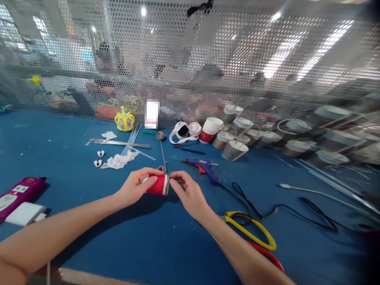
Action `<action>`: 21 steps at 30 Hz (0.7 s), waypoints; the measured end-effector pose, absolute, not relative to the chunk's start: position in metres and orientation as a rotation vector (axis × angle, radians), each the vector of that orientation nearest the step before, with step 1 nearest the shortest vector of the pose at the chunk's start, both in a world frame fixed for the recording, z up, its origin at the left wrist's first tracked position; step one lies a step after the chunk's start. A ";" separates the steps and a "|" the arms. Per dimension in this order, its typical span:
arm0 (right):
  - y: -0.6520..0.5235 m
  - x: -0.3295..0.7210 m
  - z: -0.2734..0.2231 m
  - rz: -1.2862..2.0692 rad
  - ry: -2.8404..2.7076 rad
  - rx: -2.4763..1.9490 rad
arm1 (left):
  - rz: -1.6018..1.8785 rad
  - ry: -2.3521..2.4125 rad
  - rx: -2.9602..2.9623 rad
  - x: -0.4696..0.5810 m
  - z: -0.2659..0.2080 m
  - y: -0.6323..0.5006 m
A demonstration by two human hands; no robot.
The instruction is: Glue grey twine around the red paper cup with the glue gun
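Observation:
My left hand [135, 189] grips a red paper cup [156, 184] that lies on its side just above the table, fingers over the top and thumb on its near wall. At the cup's right end, my right hand [188, 194] is closed, its thumb and fingertips pinched at the edge where grey yarn [162, 154] seems to meet the cup. That yarn runs back across the table to a small grey ball [161, 136]. Exactly how the strand sits between my right fingertips is partly hidden.
A blue glue gun [202, 166] lies right of the cup, its black cord trailing. Yellow-and-red-handled scissors [252, 227] rest by my right forearm. Stacked paper cups [211, 128] and several grey-wrapped cups [234, 150] stand behind. At left is a purple power strip [22, 194].

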State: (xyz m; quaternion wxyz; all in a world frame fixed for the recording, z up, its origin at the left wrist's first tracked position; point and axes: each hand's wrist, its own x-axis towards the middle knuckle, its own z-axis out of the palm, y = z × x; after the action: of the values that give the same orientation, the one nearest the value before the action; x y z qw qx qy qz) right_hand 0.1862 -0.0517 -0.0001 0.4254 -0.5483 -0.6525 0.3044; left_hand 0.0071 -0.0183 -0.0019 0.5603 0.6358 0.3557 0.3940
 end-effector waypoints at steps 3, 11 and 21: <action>-0.051 0.187 0.000 0.753 -1.667 -1.402 | 0.904 0.836 1.541 0.006 -0.003 -0.019; -0.051 0.185 0.005 0.910 -1.774 -1.257 | 0.884 0.758 1.600 0.008 -0.005 -0.025; -0.053 0.183 0.008 1.350 -1.522 -1.100 | 0.803 0.727 1.675 0.010 0.001 -0.035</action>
State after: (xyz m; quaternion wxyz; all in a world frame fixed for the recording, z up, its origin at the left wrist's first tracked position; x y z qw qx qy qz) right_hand 0.1825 -0.0532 0.0085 0.4026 -0.4355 -0.6025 0.5341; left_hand 0.0104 -0.0352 0.0011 0.5425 0.7053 0.3064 0.3382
